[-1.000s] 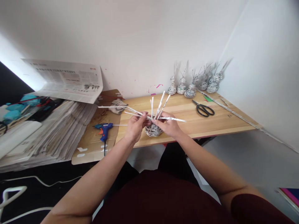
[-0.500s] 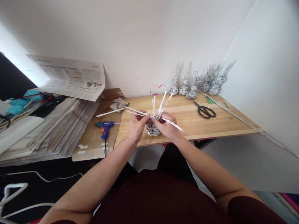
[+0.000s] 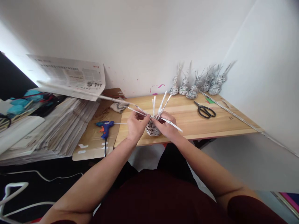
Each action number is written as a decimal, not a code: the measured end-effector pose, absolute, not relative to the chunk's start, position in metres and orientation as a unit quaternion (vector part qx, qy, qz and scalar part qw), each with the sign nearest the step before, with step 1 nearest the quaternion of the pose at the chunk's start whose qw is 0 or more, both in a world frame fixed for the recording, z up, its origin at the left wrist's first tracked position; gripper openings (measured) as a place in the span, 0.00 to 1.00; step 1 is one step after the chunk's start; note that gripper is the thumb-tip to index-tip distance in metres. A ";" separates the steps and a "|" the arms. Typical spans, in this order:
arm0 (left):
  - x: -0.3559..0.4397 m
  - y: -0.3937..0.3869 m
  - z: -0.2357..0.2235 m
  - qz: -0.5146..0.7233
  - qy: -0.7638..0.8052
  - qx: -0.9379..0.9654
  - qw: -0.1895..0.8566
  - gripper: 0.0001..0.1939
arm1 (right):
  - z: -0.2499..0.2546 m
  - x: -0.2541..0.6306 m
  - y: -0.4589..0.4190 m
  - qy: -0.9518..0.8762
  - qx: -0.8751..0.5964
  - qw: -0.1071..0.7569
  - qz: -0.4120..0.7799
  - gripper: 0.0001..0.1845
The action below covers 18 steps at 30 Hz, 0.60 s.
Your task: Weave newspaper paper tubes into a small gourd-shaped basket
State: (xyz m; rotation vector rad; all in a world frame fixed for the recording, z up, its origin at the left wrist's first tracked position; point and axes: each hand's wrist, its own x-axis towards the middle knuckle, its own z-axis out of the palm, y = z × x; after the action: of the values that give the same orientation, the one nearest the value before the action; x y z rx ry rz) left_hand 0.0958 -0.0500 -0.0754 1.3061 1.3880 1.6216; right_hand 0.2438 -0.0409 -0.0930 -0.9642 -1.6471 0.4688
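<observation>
Between my hands, at the table's front edge, is a small woven basket point(image 3: 153, 129) of rolled newspaper, with several paper stakes point(image 3: 162, 104) sticking up from its rim. My left hand point(image 3: 136, 124) is closed, its thumb and fingers pinching a long rolled paper strip point(image 3: 112, 99) that reaches out far to the left. My right hand point(image 3: 167, 126) is closed at the basket's rim, and a stake juts out past its fingers to the right. The fingers hide much of the rim.
A blue glue gun point(image 3: 106, 128) lies on cardboard point(image 3: 91, 149) at left, near stacked newspaper point(image 3: 72, 127) and a crumpled glove point(image 3: 119, 105). Black scissors point(image 3: 205, 111) rest on the wooden table point(image 3: 187, 124) at right. Several woven gourd-shaped pieces point(image 3: 192, 92) stand along the wall.
The long paper strip, bent and low above the cardboard before, now stretches out straighter, its far end swung up and left across the newspaper sheet. Both hands have stayed nearly in place.
</observation>
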 end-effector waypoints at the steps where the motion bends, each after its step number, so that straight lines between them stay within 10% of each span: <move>1: 0.096 -0.050 -0.075 0.622 0.521 0.486 0.326 0.17 | -0.093 0.244 -0.041 -0.699 -0.410 0.550 0.202 0.10; 7: 0.100 -0.053 -0.076 0.608 0.534 0.468 0.353 0.14 | -0.091 0.244 -0.043 -0.704 -0.402 0.550 0.202 0.10; 18: 0.058 -0.047 -0.056 0.430 0.421 0.797 0.047 0.08 | -0.088 0.252 -0.037 -0.719 -0.384 0.534 0.226 0.07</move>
State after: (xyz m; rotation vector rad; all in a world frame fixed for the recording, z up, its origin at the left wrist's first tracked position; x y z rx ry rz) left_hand 0.0577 -0.0466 -0.0564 2.4325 1.2844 1.3130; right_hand 0.2516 -0.0371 -0.0882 -0.9146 -1.7129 0.5387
